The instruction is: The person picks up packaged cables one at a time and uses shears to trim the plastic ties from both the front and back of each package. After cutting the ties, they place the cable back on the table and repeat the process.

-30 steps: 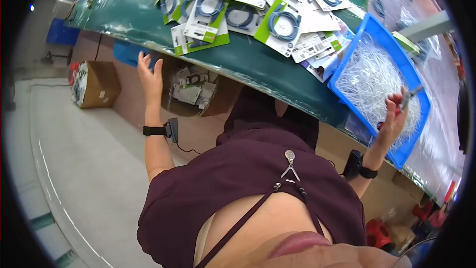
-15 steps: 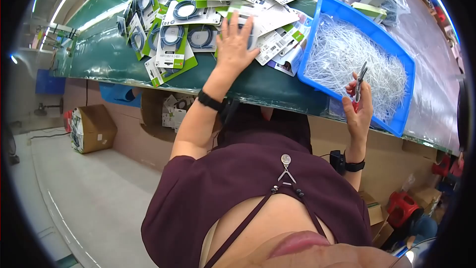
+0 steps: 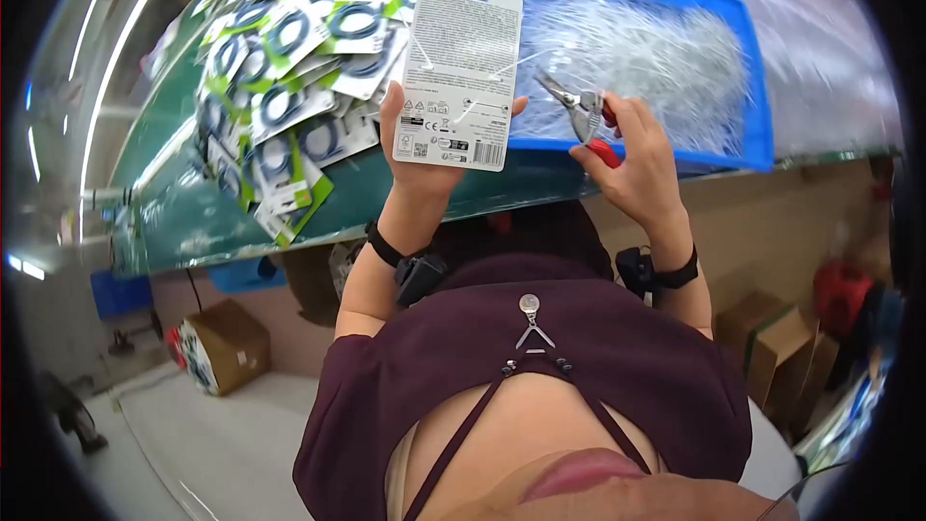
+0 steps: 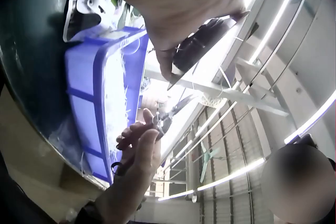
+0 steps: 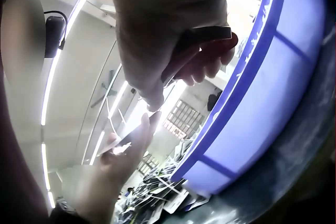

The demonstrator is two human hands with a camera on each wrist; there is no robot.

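left grip [image 3: 413,166] holds one card [image 3: 461,77], right grip [image 3: 637,162] holds one cutter [image 3: 577,108].

The card [image 3: 461,72] is matt printed paperboard. The snips [image 3: 582,114] have shiny bare metal blades and smooth red plastic handles. The tray [image 3: 675,149] is glossy blue plastic, heaped with thin white plastic strands [image 3: 656,48]. The tabletop [image 3: 203,232] is green with a sheen. The shirt [image 3: 463,347] is matt maroon cloth.

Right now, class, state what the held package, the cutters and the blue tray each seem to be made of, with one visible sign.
The package looks like matt printed cardboard: flat, stiff, with barcode and fine print. The cutters have shiny grey blades, likely steel; their red handles may be plastic. The blue tray seems moulded plastic: uniform glossy colour, ribbed wall.
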